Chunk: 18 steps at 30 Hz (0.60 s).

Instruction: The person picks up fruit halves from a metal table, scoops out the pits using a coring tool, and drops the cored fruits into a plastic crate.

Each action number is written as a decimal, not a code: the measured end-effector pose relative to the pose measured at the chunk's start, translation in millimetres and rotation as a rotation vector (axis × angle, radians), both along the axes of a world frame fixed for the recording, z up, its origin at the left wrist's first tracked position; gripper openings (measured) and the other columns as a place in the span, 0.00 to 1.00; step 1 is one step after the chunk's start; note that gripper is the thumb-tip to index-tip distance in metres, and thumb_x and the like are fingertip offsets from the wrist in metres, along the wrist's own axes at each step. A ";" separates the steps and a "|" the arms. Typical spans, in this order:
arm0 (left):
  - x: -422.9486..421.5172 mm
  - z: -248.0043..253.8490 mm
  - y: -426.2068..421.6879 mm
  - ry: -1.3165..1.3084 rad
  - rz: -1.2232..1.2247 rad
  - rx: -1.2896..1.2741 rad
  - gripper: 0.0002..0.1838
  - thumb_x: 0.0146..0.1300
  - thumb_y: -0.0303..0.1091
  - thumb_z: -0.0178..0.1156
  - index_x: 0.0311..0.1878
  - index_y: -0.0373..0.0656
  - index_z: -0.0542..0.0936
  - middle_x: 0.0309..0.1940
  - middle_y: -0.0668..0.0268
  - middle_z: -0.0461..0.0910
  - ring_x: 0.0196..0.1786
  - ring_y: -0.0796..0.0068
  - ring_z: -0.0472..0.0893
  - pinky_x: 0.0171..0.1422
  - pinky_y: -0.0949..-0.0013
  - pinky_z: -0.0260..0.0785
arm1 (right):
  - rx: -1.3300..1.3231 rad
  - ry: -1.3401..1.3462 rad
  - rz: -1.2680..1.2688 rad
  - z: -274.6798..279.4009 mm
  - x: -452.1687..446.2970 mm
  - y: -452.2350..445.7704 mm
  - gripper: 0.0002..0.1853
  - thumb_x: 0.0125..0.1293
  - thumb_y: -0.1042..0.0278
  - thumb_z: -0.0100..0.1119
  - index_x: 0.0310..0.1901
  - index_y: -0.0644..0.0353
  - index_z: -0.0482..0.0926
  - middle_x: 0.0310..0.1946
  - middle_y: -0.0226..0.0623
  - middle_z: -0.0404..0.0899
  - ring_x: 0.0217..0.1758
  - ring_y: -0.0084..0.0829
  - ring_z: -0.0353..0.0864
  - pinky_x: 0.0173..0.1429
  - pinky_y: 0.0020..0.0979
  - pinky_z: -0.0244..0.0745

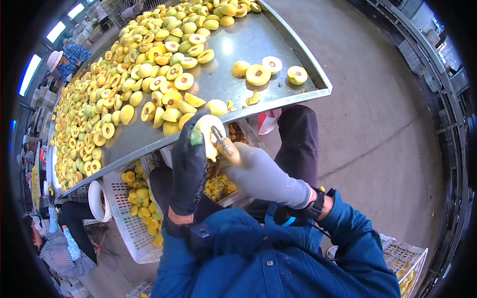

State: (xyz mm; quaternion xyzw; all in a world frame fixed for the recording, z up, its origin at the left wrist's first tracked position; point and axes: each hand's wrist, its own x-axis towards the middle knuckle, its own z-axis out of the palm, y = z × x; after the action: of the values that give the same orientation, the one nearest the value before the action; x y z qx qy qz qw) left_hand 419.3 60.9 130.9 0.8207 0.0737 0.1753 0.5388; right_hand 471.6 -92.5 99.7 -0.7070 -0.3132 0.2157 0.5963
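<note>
My left hand (189, 166), in a black glove, is closed around a yellow peach half (207, 128) just beyond the table's near edge. The fruit's pale cut side faces right, and a green patch shows at its left. In a grey glove, my right hand (266, 174) grips a short pitting knife (227, 148) with a metal end and a wooden-looking handle. Its metal tip touches the cut face of the peach. Several peach halves (258, 74) lie on the metal table (223, 47) ahead, many with brown pits or hollows showing.
Below the table stand a white plastic crate (119, 208) of peach halves and a container of peach scraps (218, 186) between my knees. A white bucket (99, 201) hangs near the table edge. Another crate (412, 258) is behind at right. Co-workers (69, 243) sit along the left.
</note>
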 end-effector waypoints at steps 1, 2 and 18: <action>4.0 -0.2 0.4 -0.069 -0.054 -0.065 0.34 0.72 0.48 0.54 0.71 0.34 0.60 0.67 0.52 0.68 0.62 0.58 0.74 0.65 0.62 0.68 | 0.129 0.161 -0.008 -0.4 -0.9 1.9 0.13 0.66 0.64 0.60 0.43 0.65 0.74 0.24 0.38 0.78 0.25 0.36 0.81 0.29 0.39 0.75; 8.0 -0.5 0.9 -0.134 -0.113 -0.131 0.35 0.71 0.50 0.54 0.72 0.34 0.59 0.67 0.53 0.68 0.62 0.59 0.74 0.66 0.62 0.67 | 0.078 0.380 0.044 11.4 1.0 -0.4 0.13 0.66 0.64 0.60 0.44 0.65 0.74 0.25 0.36 0.78 0.25 0.35 0.80 0.30 0.38 0.75; -23.8 -17.4 -8.2 -0.191 0.121 -0.755 0.18 0.63 0.37 0.65 0.51 0.36 0.78 0.41 0.60 0.85 0.48 0.68 0.83 0.59 0.62 0.73 | -0.424 -0.630 0.048 6.9 -23.4 -1.0 0.14 0.60 0.62 0.64 0.39 0.58 0.70 0.27 0.43 0.79 0.28 0.47 0.82 0.29 0.43 0.75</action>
State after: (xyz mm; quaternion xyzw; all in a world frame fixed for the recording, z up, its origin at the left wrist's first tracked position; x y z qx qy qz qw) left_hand 395.5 52.7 113.5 0.5390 0.1305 0.2430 0.7959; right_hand 448.3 -93.5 106.6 -0.8388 -0.4461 0.0618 0.3059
